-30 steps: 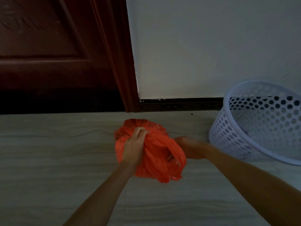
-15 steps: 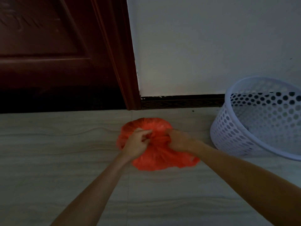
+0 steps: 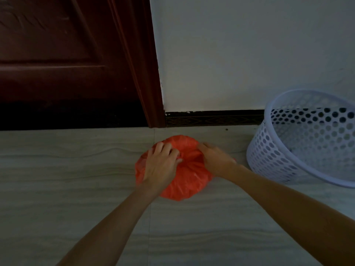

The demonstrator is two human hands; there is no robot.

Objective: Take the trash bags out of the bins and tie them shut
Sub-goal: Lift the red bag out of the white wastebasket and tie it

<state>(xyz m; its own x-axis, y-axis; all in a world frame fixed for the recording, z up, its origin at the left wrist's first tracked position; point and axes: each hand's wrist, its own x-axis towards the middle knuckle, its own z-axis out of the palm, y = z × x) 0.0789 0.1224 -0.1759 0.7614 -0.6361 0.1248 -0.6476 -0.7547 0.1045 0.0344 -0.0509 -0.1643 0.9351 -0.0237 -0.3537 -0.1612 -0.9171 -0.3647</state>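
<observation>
An orange trash bag [image 3: 184, 181] sits bunched on the pale tiled floor, a little in front of the door frame. My left hand [image 3: 161, 164] lies over its left top, fingers pinching the gathered plastic at the middle. My right hand [image 3: 215, 160] grips the same gathered neck from the right. The bag's mouth is pulled together between the two hands; whether a knot is there is hidden by my fingers. A white perforated bin [image 3: 307, 139] stands to the right of the bag with no bag in it.
A dark red wooden door [image 3: 57, 60] and its frame [image 3: 146, 77] fill the upper left. A white wall [image 3: 240, 50] with a dark skirting strip [image 3: 213, 118] runs behind the bag and bin. Bare floor tiles [image 3: 57, 189] stretch left and toward me.
The bag went from lifted and loosely held to squashed down on the floor. My right hand moved in from the bag's right side to the gathered top, meeting my left hand.
</observation>
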